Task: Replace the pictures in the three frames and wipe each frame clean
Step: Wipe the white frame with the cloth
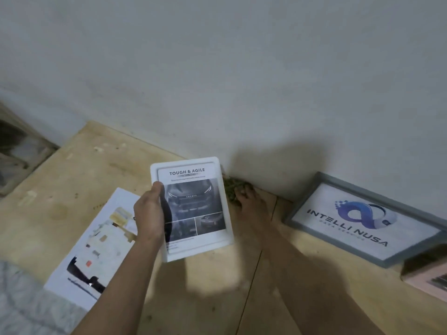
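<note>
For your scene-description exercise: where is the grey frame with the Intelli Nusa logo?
In the head view, the grey frame leans against the wall at right, beyond the right hand.

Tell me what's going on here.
A person works on a plywood surface against a wall. Their left hand grips the left edge of a white frame holding a "Tough & Agile" car picture. Their right hand reaches behind it to a greenish cloth by the wall; the grip is partly hidden. A grey frame with an "Intelli Nusa" logo leans against the wall on the right, and a loose printed sheet lies flat on the left.
</note>
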{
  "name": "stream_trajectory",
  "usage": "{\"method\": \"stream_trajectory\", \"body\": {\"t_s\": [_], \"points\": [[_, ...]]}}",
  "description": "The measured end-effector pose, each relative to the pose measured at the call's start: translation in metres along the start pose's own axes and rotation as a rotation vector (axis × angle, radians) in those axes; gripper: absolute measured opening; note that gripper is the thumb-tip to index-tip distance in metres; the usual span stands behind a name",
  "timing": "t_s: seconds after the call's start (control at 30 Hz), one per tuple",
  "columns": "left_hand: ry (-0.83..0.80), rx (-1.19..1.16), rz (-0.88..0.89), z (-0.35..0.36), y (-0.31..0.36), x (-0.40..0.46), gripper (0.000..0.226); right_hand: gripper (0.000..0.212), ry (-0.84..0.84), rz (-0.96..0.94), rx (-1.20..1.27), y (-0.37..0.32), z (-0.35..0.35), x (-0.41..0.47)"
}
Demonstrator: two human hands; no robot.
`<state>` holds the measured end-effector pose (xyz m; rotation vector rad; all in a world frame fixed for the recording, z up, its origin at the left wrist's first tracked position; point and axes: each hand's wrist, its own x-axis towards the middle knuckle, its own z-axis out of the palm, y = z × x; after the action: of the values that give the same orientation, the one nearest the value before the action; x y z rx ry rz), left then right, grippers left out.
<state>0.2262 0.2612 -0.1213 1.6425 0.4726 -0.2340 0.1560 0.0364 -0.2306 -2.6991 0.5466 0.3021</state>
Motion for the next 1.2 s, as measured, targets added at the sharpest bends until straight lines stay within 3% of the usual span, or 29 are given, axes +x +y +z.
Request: {"method": "stream_trajectory", "body": {"t_s": [0.03,0.23,0.3,0.37,0.47,0.67,0.8,0.93,1.2], "points": [[0.010,0.004,0.007,0.003,0.000,-0.005,0.031,0.056,-0.024,0.003,0.036,0.004,-0.005,0.002],[-0.010,-0.033,0.022,0.016,0.012,-0.047,0.029,0.020,0.015,0.136,0.896,0.004,-0.056,-0.026],[-0.035,-0.022,0.052,0.016,0.016,-0.059,0.034,0.018,-0.068,0.217,1.191,-0.001,-0.080,-0.053],[-0.082,-0.025,0.079,0.015,0.020,-0.074,0.037,0.020,-0.175,0.157,1.345,-0.001,-0.102,-0.081],[-0.170,-0.012,0.107,0.012,0.019,-0.094,0.042,0.020,-0.210,0.052,1.257,-0.001,-0.123,-0.125],[-0.361,-0.037,0.071,-0.003,0.025,-0.148,0.030,0.016,0.045,0.101,1.216,-0.002,-0.147,-0.213],[-0.626,0.167,0.019,-0.011,0.027,-0.175,0.037,0.016,0.178,0.181,1.151,0.011,-0.162,-0.263],[-0.785,0.314,0.108,-0.007,0.031,-0.197,0.011,0.013,0.302,0.243,1.152,0.031,-0.174,-0.310],[-1.008,0.449,0.275,0.055,0.029,-0.277,0.007,0.017,0.493,0.402,1.185,0.108,-0.197,-0.389]]}}
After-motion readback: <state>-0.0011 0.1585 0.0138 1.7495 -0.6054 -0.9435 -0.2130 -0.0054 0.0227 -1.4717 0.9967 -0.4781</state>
